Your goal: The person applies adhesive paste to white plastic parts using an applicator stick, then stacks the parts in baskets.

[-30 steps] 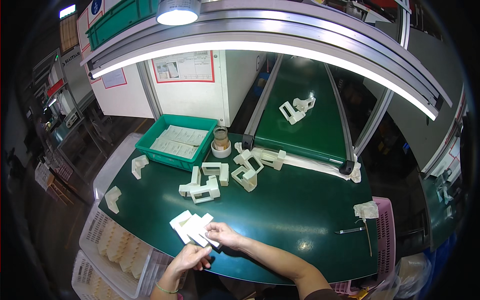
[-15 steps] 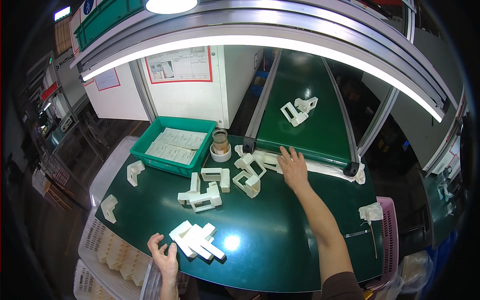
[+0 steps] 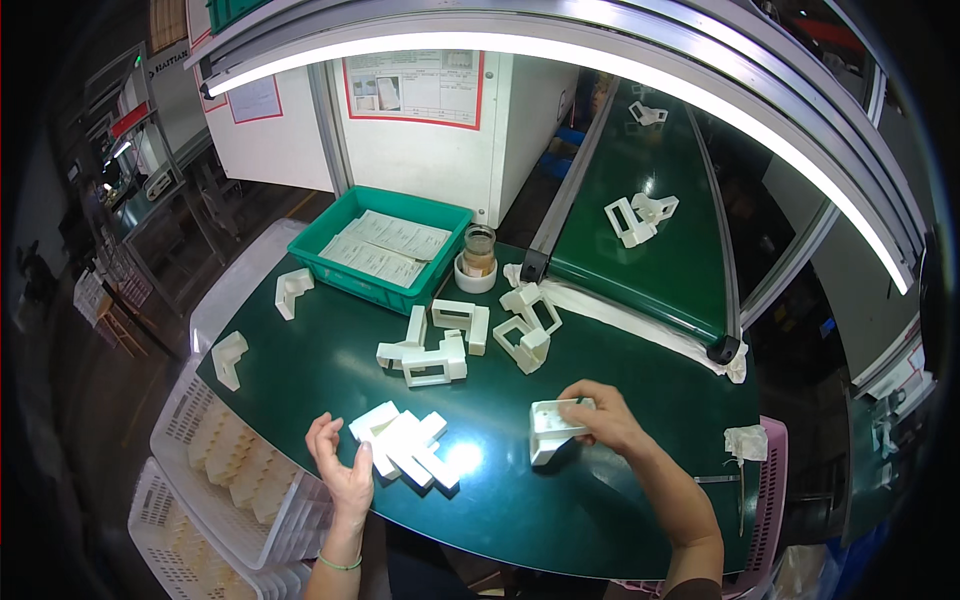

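Casing point(image 3: 552, 432), smooth and boxy, occupies the right grip point(image 3: 606, 416).

A long tube light point(image 3: 500, 43) is casting bright white light from overhead onto a green bench point(image 3: 670, 410), where a glare spot point(image 3: 466, 457) is blazing beside washed-out white pieces point(image 3: 405, 445). Dimness is swallowing the floor point(image 3: 205, 290) at left, while fisheye distortion is bowing the tube light into an arc and blackness is ringing the softening edges.
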Demonstrator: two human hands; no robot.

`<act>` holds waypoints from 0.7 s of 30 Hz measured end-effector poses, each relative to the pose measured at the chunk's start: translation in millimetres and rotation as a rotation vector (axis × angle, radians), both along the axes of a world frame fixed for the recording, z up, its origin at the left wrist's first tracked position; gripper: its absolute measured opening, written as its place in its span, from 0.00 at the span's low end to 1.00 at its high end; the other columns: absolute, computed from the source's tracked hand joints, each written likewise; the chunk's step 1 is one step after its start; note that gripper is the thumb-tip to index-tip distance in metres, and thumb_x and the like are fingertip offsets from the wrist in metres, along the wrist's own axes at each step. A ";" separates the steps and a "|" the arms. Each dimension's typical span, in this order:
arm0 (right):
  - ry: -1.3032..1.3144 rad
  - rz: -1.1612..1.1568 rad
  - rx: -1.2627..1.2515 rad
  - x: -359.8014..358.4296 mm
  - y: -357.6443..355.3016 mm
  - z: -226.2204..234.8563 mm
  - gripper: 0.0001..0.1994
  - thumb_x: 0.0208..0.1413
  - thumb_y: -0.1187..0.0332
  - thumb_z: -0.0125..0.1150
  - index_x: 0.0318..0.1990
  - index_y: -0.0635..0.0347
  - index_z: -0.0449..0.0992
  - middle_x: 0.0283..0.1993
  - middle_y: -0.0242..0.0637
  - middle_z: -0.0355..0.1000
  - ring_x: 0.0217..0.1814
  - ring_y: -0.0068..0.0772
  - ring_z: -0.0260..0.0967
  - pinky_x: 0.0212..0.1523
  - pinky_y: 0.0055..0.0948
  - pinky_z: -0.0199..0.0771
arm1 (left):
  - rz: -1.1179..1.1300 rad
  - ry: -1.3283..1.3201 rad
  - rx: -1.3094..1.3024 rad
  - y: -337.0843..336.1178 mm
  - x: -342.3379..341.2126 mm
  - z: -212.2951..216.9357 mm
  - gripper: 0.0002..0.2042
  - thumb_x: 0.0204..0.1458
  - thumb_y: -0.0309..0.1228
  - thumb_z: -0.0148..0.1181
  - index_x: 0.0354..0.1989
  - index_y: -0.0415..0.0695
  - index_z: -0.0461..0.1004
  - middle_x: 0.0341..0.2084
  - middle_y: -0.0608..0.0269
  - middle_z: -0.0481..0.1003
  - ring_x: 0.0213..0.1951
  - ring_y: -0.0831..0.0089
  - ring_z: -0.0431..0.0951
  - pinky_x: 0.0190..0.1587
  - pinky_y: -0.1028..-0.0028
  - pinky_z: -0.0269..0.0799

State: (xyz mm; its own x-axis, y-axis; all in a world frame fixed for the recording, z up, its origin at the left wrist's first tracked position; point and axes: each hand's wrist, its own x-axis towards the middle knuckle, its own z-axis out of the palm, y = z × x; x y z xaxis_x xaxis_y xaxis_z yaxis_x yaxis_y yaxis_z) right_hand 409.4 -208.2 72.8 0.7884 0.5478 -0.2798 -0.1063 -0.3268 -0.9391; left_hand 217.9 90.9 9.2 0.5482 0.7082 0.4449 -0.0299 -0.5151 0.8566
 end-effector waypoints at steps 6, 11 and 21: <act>0.383 0.126 -0.275 -5.1 62.6 -28.6 0.22 0.56 0.47 0.51 0.31 0.61 0.72 0.20 0.34 0.67 0.14 0.18 0.58 0.15 0.23 0.64 | -0.097 -0.091 0.002 -2.3 15.2 -32.1 0.18 0.44 0.26 0.58 0.45 0.37 0.66 0.49 0.49 0.63 0.51 0.59 0.65 0.54 0.65 0.61; 0.682 0.010 0.114 -22.9 96.1 -56.2 0.35 0.56 0.34 0.38 0.42 0.63 0.70 0.24 0.37 0.70 0.14 0.20 0.62 0.15 0.25 0.73 | -0.120 -0.101 -0.005 -1.0 11.4 -40.2 0.18 0.48 0.35 0.58 0.44 0.37 0.66 0.48 0.48 0.64 0.49 0.58 0.64 0.53 0.63 0.60; 0.033 0.051 0.222 -75.7 106.1 -56.5 0.36 0.54 0.70 0.58 0.66 0.65 0.44 0.25 0.33 0.70 0.23 0.19 0.64 0.24 0.21 0.68 | -0.012 0.005 0.235 -6.5 13.1 -33.1 0.20 0.51 0.39 0.57 0.44 0.37 0.64 0.45 0.47 0.64 0.50 0.55 0.60 0.55 0.58 0.55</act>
State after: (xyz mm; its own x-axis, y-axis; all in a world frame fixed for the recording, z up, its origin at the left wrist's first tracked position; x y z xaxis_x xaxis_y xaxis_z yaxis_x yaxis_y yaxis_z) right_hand 333.7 -102.1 16.3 0.7505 0.6376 -0.1735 -0.1270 -0.1185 -0.9848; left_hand 231.0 84.5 -23.9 0.5586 0.5785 0.5944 -0.0336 -0.7003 0.7131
